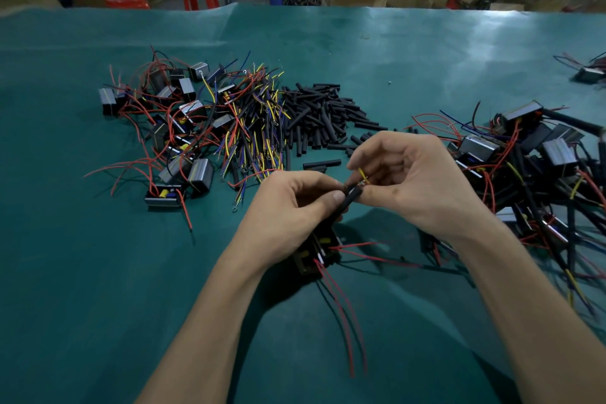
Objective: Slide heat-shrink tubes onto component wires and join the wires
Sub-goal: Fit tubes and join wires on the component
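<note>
Nearest, a small black box (314,256) hangs under the left hand (288,207), its thin red wires (341,315) trailing toward the viewer over the green cloth (98,289). The left hand's thumb and fingers are curled and clamped on a black tube (349,198) that sits over the box's lead, just above the box. The right hand (413,180), touching the tube's far end, pinches a yellow wire (363,174) between thumb and fingertips, feeding it at the tube mouth.

The tube looks light, soft and a little slick, so it is best held by its middle without squashing it shut; the wire looks limp, so gripping it close to its tip should keep it from buckling.

Beyond the box lies a heap of loose tubes (321,115), with a bundle of coloured wires (255,121) to its left and more boxes (170,128) further left. Right of the box sits a tangle of sleeved boxes (531,157).
</note>
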Tool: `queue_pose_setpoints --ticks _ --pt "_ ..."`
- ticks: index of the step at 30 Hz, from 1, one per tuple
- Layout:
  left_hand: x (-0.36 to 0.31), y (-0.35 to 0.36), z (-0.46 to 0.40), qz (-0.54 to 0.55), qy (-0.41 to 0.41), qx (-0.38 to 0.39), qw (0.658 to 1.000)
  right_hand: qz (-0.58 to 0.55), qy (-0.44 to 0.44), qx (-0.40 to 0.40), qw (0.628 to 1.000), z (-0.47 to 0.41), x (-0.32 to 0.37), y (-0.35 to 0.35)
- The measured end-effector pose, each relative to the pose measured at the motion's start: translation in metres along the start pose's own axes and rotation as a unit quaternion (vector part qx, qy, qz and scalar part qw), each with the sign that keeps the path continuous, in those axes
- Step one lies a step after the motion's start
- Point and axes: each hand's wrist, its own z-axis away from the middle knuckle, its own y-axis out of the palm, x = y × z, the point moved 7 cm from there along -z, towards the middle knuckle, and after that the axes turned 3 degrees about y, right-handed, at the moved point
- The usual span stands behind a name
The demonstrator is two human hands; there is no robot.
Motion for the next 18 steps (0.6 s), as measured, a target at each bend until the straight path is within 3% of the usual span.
queue_pose_setpoints --ticks 13,18 --pt "0.0005 0.0056 -0.0001 0.023 -0.009 0.013 1.0 0.016 0.014 0.021 1.0 0.0018 0.0047 -0.0012" --pt "0.0046 0.0062 0.0006 0.097 -0.042 0.037 0.994 0.007 0.014 0.015 1.0 0.0014 0.0047 -0.0024"
